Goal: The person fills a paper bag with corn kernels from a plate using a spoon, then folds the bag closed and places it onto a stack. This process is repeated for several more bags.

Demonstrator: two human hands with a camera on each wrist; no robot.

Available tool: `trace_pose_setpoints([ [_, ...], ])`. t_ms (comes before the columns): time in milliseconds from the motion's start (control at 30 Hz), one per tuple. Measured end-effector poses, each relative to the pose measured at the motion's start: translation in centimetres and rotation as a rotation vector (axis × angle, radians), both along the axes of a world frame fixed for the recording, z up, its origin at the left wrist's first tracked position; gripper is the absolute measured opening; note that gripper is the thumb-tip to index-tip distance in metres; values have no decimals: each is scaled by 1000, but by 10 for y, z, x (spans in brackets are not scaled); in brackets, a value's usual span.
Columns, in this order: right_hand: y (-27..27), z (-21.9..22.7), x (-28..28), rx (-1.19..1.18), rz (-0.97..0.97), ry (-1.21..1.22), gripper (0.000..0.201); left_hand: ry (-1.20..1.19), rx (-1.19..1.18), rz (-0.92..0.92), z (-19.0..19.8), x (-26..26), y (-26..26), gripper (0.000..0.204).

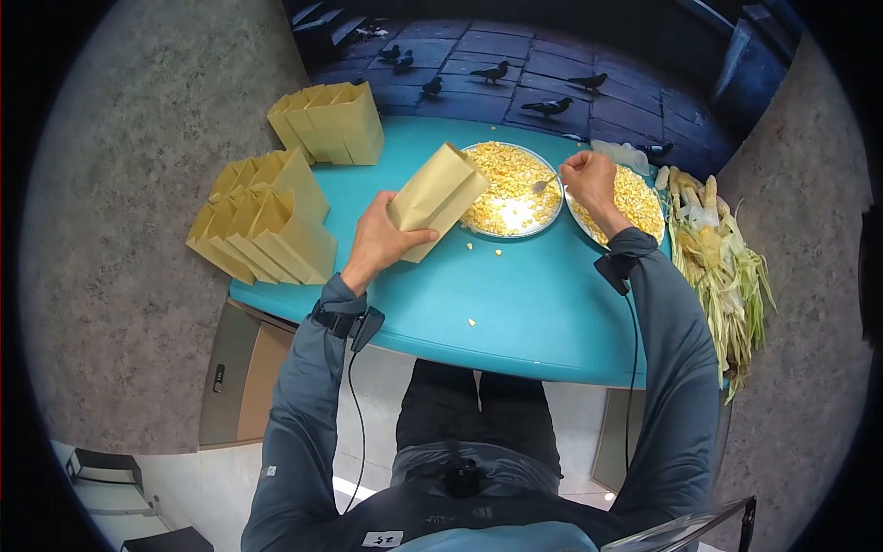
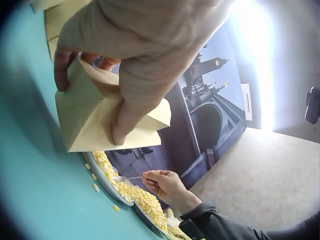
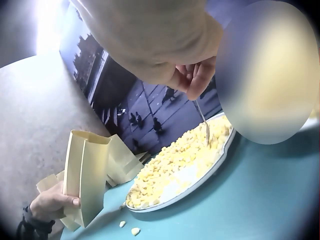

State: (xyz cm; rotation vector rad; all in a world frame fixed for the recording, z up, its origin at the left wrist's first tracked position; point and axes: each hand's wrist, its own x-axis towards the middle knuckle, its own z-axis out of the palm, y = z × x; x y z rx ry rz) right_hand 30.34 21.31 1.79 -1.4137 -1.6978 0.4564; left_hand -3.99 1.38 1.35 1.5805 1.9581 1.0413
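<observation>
My left hand (image 1: 380, 237) grips a tan paper bag (image 1: 440, 195) by its sides, tilted with its mouth toward the plate of corn. In the left wrist view the thumb presses one face of the bag (image 2: 95, 120). My right hand (image 1: 590, 181) pinches the thin handle of a metal spoon (image 1: 541, 186), whose head is at the kernels on the left plate (image 1: 515, 237). The right wrist view shows the spoon (image 3: 202, 116) pointing down into the corn kernels (image 3: 175, 161). White plate bottom shows through near the front.
A second plate of kernels (image 1: 635, 207) stands right of the first, beside corn husks and cobs (image 1: 717, 258). Several tan bags (image 1: 267, 225) stand upright at the table's left, with more bags (image 1: 331, 124) behind them. A few loose kernels (image 1: 472, 322) lie on the turquoise table (image 1: 533, 313).
</observation>
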Motion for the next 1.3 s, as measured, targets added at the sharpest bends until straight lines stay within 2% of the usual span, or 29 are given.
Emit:
trace_pose_setpoints([
  [167,-2,-23,-37,-179,3,243,12,16,-16,5,3,-7,-10,91],
  [233,-8,-25,-51,-362,78,489,9,27,-14,6,3,-10,-13,91],
  [367,-5,-27,-59,-514,85,658,8,18,-11,-8,2,-15,-16,90],
  [567,-3,-8,-37,-480,126,764,11,26,-30,-30,-3,-17,-8,90],
  [767,-29,60,-26,-347,207,690,14,-19,-42,-73,-4,0,10,90],
  [867,-54,75,-35,-143,328,519,14,-51,-52,-79,0,14,14,90],
  [900,-59,72,-37,-143,327,518,14,-68,-47,-86,2,18,15,89],
  [967,-70,65,-41,110,466,245,10,-76,-37,-90,-1,23,18,89],
  [1033,-81,71,-41,178,472,245,8,-87,-29,-92,-1,26,18,89],
  [1133,-61,65,-27,345,352,115,11,-97,-32,-86,-2,26,14,88],
  [1167,-50,57,-19,345,349,115,11,-97,-29,-84,-2,24,12,88],
  [1233,-22,32,0,409,218,-75,10,-95,-20,-86,-4,21,10,87],
  [1300,-3,7,13,402,194,-66,11,-89,5,-60,-7,16,5,87],
])
